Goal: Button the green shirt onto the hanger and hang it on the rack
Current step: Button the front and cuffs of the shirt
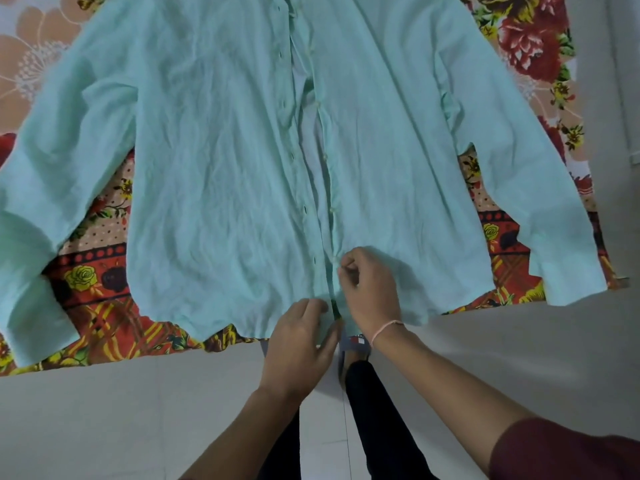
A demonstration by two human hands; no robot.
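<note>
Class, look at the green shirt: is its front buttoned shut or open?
Open. The green shirt lies spread flat; a gap runs between its front edges, buttons unfastened. Both hands, left hand and right hand, pinch the bottom edges.

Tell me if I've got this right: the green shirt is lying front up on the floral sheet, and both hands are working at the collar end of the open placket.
Not quite. The head view shows the left hand and right hand at the hem end of the placket, nearest the person, not the collar end. The rest holds: the green shirt lies front up on the floral sheet, its placket open.

Floral bedsheet [104,282], pale tiled floor [104,417]
</note>
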